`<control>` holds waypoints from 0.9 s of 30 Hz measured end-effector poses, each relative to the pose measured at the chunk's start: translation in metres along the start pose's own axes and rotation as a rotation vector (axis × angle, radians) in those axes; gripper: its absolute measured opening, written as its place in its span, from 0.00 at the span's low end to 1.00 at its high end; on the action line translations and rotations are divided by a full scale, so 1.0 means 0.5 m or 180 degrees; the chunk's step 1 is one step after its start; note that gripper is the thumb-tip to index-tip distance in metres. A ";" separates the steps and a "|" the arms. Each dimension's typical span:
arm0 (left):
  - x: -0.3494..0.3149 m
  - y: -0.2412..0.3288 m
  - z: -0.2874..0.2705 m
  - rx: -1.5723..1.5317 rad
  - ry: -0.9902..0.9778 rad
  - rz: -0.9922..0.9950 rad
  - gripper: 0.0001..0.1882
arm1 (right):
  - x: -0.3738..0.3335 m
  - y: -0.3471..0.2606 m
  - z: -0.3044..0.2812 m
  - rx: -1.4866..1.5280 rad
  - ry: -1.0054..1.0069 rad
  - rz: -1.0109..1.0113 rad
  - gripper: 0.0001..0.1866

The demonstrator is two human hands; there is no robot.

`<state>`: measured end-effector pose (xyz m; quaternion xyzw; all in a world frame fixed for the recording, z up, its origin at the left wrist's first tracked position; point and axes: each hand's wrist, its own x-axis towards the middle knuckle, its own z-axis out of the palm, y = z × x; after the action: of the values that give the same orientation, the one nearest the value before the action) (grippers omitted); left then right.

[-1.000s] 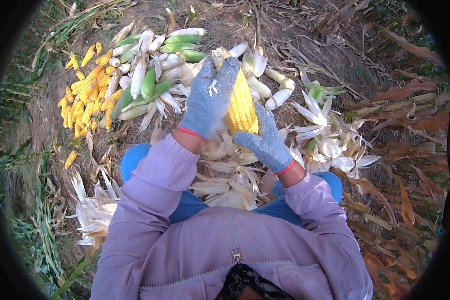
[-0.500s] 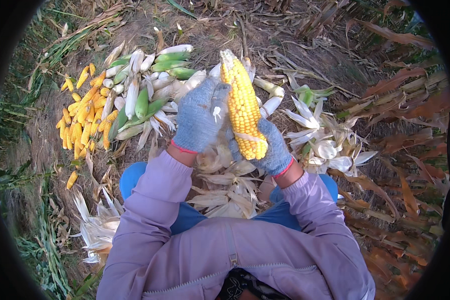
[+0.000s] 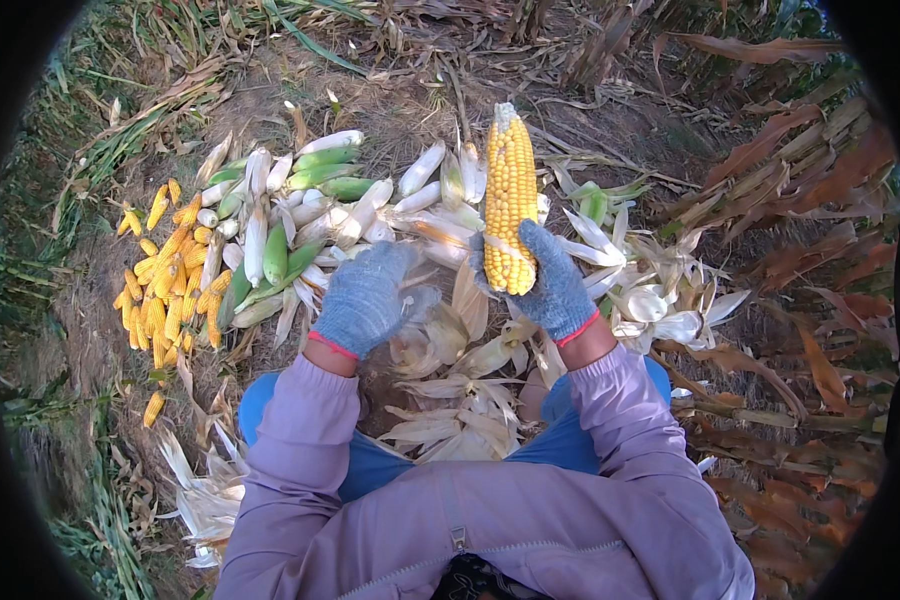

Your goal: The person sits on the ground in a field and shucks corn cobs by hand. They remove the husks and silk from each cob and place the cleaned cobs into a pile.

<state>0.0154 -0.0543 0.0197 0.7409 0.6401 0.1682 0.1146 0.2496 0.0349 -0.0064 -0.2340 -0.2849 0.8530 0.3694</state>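
My right hand (image 3: 558, 285), in a grey-blue knit glove with a red cuff, is closed around the lower end of a husked ear of corn (image 3: 511, 190). The yellow ear stands nearly upright, its pale tip pointing away from me, and a thin pale strand crosses its lower kernels. Apart from the ear, to its left, is my left hand (image 3: 362, 300) in a matching glove. Its back faces up; the fingertips are hidden and the thumb side is smeared by motion. Loose dry husks (image 3: 460, 360) lie below and between my hands.
On the left is a pile of husked yellow ears (image 3: 170, 285). Beside it lie several ears still in green and white husks (image 3: 290, 215). Peeled husks (image 3: 660, 290) are heaped on the right, near dry corn stalks (image 3: 810, 220). More husks (image 3: 205, 490) lie at lower left.
My left hand has come away from the ear, moving left and down. The ear has shifted right in my right hand and turned more upright.
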 end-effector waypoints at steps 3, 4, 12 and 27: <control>0.022 0.000 -0.006 -0.1353 0.0730 -0.0235 0.24 | -0.009 0.016 0.025 -0.0726 -0.0009 0.0092 0.30; 0.034 0.001 0.016 -0.2219 0.0762 -0.0402 0.23 | -0.013 0.026 0.016 -0.1015 -0.0107 0.0201 0.32; 0.035 0.018 0.058 -0.6085 0.1461 -0.1864 0.19 | -0.031 0.081 0.091 -0.2692 -0.0524 0.0227 0.38; 0.043 0.015 -0.051 -0.6138 0.2501 -0.0907 0.15 | -0.028 0.110 0.057 -0.1926 -0.0367 0.1102 0.14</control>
<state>0.0148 -0.0354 0.0479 0.1470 0.3085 0.8201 0.4589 0.2136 -0.0157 -0.0193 -0.3292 -0.5012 0.7917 0.1166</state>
